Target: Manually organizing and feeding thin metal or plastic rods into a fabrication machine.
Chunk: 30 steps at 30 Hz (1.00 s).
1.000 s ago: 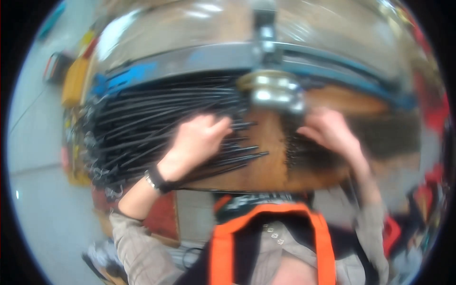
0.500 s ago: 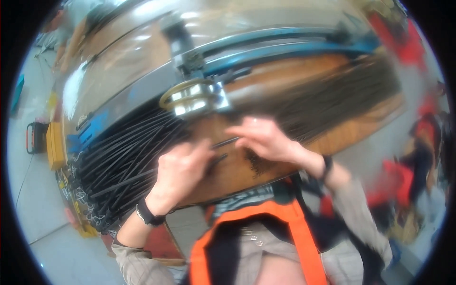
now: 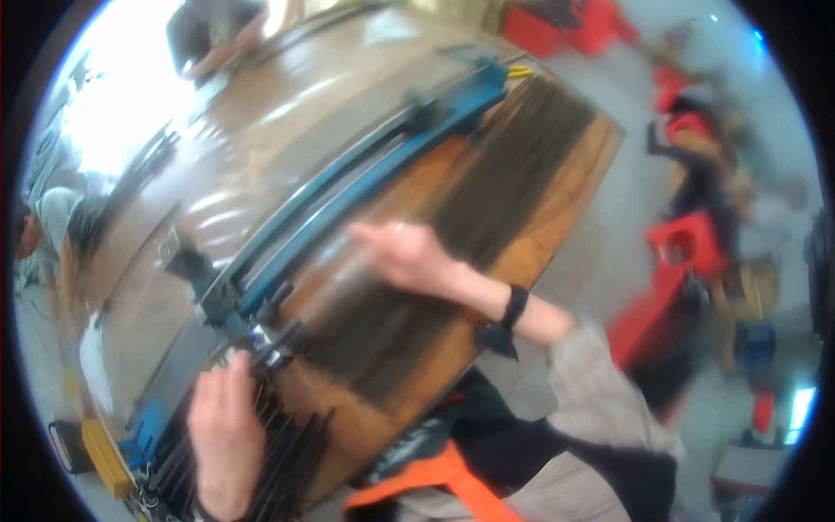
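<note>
My left hand (image 3: 228, 435) lies over a bundle of black rods (image 3: 291, 452), its fingers stretched toward a small shiny metal fixture (image 3: 261, 339) at the near end of a blue rail (image 3: 348, 187). Its fingertips reach the fixture's edge; whether they touch it I cannot tell. Over the wooden bench (image 3: 565, 213), my right hand (image 3: 413, 257) is raised between the blue rail and a long layer of thin dark rods (image 3: 487, 200). Its fingers are curled together; motion blur hides what is between them, if anything.
A grey upright clamp-like part (image 3: 196, 270) stands beside the rail. A yellow box (image 3: 106, 457) is at the lower left. Red stools or bins (image 3: 687, 244) stand on the floor at right. Another person (image 3: 61, 217) is at the far left.
The view has swung right. My hands, close together over the bench before, are now apart: the left near the fixture, the right farther along the rail.
</note>
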Tool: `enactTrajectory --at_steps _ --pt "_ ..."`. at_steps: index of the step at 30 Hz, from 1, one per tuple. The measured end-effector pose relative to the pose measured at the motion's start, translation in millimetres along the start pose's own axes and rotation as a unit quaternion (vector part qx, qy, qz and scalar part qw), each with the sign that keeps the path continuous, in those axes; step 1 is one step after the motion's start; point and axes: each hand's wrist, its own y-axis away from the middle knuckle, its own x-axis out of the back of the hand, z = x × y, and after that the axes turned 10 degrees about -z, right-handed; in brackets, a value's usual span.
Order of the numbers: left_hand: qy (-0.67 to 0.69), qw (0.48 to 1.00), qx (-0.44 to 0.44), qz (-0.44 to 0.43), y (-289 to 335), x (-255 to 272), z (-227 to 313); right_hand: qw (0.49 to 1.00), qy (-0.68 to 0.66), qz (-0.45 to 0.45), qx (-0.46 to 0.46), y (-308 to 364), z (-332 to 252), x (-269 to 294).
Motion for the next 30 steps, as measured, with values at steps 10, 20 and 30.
enactTrajectory --at_steps 10,20,30 --pt "-0.015 0.993 -0.102 -0.055 -107.7 -1.2 -1.7 0.999 -0.028 0.043 -0.003 7.6 92.7 76.0" --pt "0.061 0.986 -0.129 -0.081 -146.0 -34.3 13.6 0.985 0.154 0.07 0.044 7.1 89.9 94.2" --pt "0.066 0.995 -0.073 -0.017 -114.8 -22.8 -10.7 0.996 -0.023 0.086 -0.002 -5.0 26.0 65.3"
